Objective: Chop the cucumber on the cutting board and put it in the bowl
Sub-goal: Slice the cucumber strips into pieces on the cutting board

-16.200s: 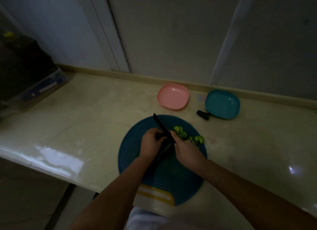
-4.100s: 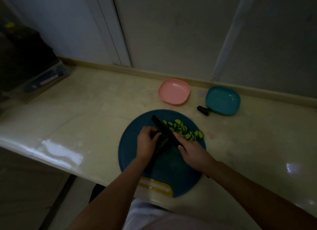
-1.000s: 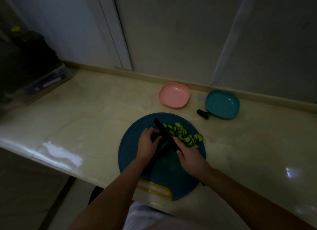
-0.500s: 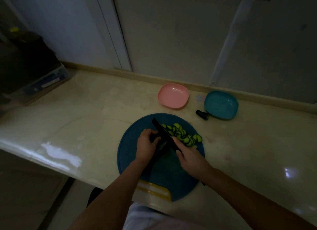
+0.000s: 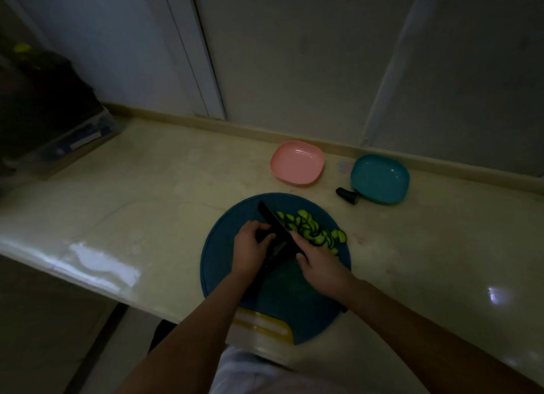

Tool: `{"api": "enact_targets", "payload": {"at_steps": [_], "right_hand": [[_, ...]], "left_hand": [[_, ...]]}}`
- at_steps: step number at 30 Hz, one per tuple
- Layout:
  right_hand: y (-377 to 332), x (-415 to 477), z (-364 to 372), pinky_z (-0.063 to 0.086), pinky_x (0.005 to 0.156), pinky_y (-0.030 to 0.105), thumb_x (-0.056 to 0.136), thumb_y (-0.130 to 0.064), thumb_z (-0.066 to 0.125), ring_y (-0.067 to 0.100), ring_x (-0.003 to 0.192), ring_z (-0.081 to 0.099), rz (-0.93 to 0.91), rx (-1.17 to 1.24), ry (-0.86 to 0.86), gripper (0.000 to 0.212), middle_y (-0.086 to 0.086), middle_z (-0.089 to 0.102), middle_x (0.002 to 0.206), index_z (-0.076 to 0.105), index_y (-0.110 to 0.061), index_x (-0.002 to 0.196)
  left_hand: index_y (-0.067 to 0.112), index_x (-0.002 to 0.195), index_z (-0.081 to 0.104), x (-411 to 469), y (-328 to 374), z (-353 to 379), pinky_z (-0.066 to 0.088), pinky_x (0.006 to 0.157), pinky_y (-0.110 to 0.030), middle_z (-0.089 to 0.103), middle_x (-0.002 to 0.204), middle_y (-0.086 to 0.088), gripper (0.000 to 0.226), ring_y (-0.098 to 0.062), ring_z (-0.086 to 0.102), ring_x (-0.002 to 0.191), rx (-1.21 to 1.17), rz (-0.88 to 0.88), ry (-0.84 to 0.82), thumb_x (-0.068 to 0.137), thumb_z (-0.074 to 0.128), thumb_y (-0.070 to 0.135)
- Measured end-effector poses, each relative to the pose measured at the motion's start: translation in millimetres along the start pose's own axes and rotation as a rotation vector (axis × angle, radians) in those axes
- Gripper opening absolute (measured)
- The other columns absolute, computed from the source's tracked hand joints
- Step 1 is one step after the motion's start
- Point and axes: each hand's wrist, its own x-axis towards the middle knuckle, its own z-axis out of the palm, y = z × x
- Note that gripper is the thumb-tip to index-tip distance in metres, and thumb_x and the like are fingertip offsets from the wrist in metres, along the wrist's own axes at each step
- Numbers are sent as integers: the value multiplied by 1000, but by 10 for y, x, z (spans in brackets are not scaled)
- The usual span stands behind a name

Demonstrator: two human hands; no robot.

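Observation:
A round blue cutting board (image 5: 223,264) lies on the pale counter in front of me. A dark uncut cucumber length (image 5: 266,268) lies slantwise on it, with my left hand (image 5: 248,249) curled on its far end. My right hand (image 5: 319,264) is closed on the handle of a black knife (image 5: 272,218), whose blade stands across the cucumber beside my left fingers. Several green slices (image 5: 312,231) are piled just right of the blade. Behind the board sit a pink bowl (image 5: 297,162) and a teal bowl (image 5: 379,177), both holding nothing.
A dark cucumber end piece (image 5: 347,195) lies against the teal bowl's left side. A dark box and a clear container (image 5: 59,125) stand at the far left of the counter. A yellow and white part (image 5: 265,324) sits at the board's near edge, by the counter's front edge.
The pile of slices right of the blade has grown since the earliest frame. Over the last second both hands and the knife have stayed nearly where they were.

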Motion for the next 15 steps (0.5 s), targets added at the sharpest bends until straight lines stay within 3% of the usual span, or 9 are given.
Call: {"api": "enact_targets", "payload": {"at_steps": [2, 4, 7, 12, 15], "right_hand": [[-33, 41, 10, 36, 50, 10, 99, -18, 37, 3, 59, 44, -6, -16, -11, 54, 5, 57, 85, 16, -23, 148], [-54, 51, 22, 33, 46, 12, 99, -16, 37, 3, 56, 41, -22, -27, 0, 54, 4, 53, 80, 16, -22, 148], [-25, 19, 60, 36, 54, 22, 98, -16, 37, 10, 61, 47, -22, -45, 45, 55, 8, 59, 84, 16, -22, 149], [47, -78, 120, 43, 58, 31, 98, -16, 37, 18, 60, 52, 17, 8, 81, 55, 11, 58, 76, 15, -24, 148], [95, -108, 119, 52, 74, 40, 98, -18, 38, 27, 80, 61, 14, 35, 89, 55, 18, 64, 95, 17, -25, 148]], "left_hand": [[9, 93, 65, 0, 0, 4, 36, 69, -12, 57, 87, 3, 14, -7, 53, 82, -5, -8, -2, 80, 70, 11], [9, 93, 64, 1, 4, 4, 36, 69, -11, 57, 88, 4, 13, -6, 53, 82, -10, -20, -7, 81, 70, 11], [11, 92, 64, 0, 0, -3, 36, 68, -6, 56, 87, 5, 12, -6, 54, 82, -9, -3, -17, 81, 69, 10], [11, 92, 63, 8, -7, -3, 33, 68, -12, 56, 89, 3, 13, -9, 53, 84, 18, 29, -24, 81, 69, 9], [12, 92, 63, 11, -5, -1, 33, 67, -13, 56, 90, 1, 13, -9, 53, 83, 21, 18, -30, 81, 69, 10]]}}
